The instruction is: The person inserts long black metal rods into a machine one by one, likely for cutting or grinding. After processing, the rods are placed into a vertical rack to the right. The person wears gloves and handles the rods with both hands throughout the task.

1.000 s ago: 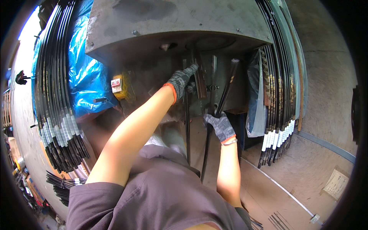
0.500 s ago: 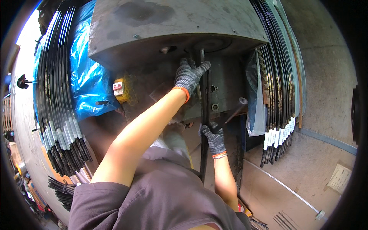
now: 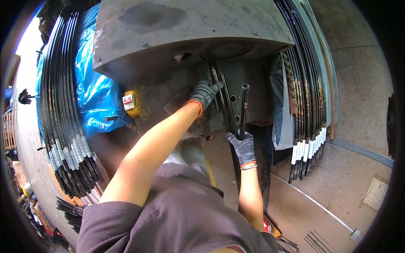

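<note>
My left hand [image 3: 204,93], in a grey striped glove with an orange cuff, is closed around a long dark metal rod [image 3: 226,107] beneath the overhanging metal housing [image 3: 194,25]. The rod's upper end is close to a round recess [image 3: 227,49] in the housing's underside. Lower and to the right, my right hand [image 3: 244,147], gloved alike, is closed where the rod runs down toward my body. A shorter dark tube [image 3: 245,103] with an open end stands up from that grip. My fingers partly hide how tube and rod lie together.
Bundles of black rods with white bands hang at left [image 3: 63,92] and right [image 3: 301,97]. Beside the left bundle is blue plastic sheeting [image 3: 95,84]. A yellow box with a red and white switch [image 3: 130,102] sits under the housing; a white strip [image 3: 312,202] lies on the floor.
The rod's upper end has tipped left and away, under the housing. My left hand has shifted slightly left and down. My right hand has moved right, and the shorter tube has swung upright.
</note>
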The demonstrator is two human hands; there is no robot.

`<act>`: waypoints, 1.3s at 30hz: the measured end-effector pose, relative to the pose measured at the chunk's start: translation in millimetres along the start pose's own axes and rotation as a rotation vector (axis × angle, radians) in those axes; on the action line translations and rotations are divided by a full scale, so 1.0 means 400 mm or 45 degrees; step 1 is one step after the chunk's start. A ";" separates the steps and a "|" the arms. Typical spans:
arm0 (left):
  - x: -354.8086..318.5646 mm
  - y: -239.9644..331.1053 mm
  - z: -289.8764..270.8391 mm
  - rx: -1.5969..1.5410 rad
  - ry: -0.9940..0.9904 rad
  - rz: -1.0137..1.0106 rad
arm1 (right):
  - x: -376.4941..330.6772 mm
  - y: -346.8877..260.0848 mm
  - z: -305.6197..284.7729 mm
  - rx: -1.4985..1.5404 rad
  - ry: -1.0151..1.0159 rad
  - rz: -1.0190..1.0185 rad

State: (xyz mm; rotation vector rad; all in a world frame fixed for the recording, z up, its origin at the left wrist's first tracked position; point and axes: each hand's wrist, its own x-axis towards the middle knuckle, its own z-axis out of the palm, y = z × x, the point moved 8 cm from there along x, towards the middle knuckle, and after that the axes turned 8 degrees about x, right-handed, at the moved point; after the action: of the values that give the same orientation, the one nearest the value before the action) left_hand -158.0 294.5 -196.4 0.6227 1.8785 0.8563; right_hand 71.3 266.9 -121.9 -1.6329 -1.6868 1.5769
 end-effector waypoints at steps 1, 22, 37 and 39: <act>0.022 -0.030 0.004 -0.052 0.027 -0.039 | 0.004 0.007 0.005 0.055 -0.016 0.030; -0.004 0.010 -0.009 0.008 0.124 0.028 | -0.037 0.075 -0.085 0.347 -0.278 0.327; 0.044 -0.032 0.005 0.021 0.094 0.018 | -0.143 0.010 -0.236 0.555 -0.482 0.545; 0.029 -0.009 0.009 -0.081 0.075 0.017 | -0.191 -0.008 -0.277 0.527 -0.627 0.507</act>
State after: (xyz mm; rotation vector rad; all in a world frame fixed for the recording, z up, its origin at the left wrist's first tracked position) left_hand -159.9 301.6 -206.5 0.5770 1.8938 0.9487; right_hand 182.4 255.5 -47.2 -1.4989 -1.1317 2.4896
